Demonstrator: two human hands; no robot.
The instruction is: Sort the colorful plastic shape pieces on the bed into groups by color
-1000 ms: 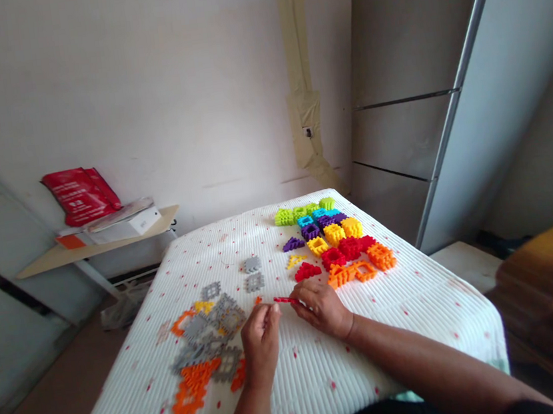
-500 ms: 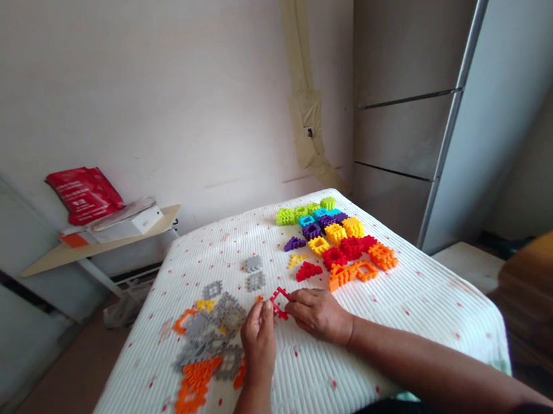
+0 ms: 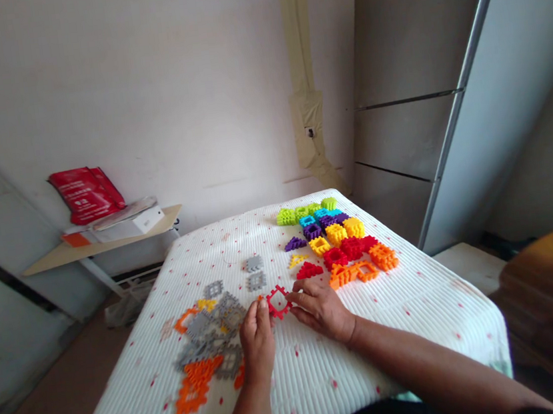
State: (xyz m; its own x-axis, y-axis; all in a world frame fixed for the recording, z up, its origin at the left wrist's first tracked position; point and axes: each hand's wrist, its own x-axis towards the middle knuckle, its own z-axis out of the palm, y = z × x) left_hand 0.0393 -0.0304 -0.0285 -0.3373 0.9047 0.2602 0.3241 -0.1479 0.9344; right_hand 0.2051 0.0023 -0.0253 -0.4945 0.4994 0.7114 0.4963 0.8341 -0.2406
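Observation:
A red square frame-shaped building piece [image 3: 280, 313] with toothed edges is between my hands, its open middle facing me. My left hand [image 3: 257, 337] is closed, thumb and fingers pinching the piece at its left edge. On the opposite edge, the fingertips of my right hand [image 3: 322, 310] hold the piece loosely, the fingers a little spread. A bit of orange shows behind my left fingertips. Left of that hand lies a loose heap of grey interlocking pieces [image 3: 199, 340], with orange pieces [image 3: 192, 386] at its near side and a yellow one [image 3: 206, 304] at the back.
Sorted stacks stand at the right: green [image 3: 286, 216], purple [image 3: 312, 231], yellow [image 3: 354, 227], red [image 3: 351, 247] and orange [image 3: 383, 256]. Two grey squares [image 3: 256, 281] lie mid-table. A refrigerator [image 3: 403, 131] stands right; a small shelf [image 3: 105, 247] holds a red bag [image 3: 86, 193].
The red piece has turned to face me more, showing its square opening. My right fingers have loosened and spread slightly; my left hand has barely moved.

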